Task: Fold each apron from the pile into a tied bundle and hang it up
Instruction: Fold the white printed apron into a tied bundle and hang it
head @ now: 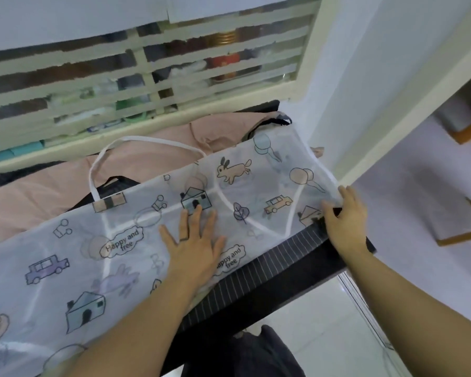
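A thin white apron printed with houses, cars and rabbits lies folded lengthwise across the dark striped surface. Its white neck loop curls up over the pink cloth behind. My left hand presses flat on the apron's middle, fingers spread, a ring on one finger. At the apron's right end my right hand rests on the fabric's edge, fingers slightly curled; whether it pinches the cloth I cannot tell.
A pink apron or cloth and dark straps lie behind the white apron. A slatted window fills the back. A white wall corner stands at the right, with wooden shelves beyond. Tiled floor shows below.
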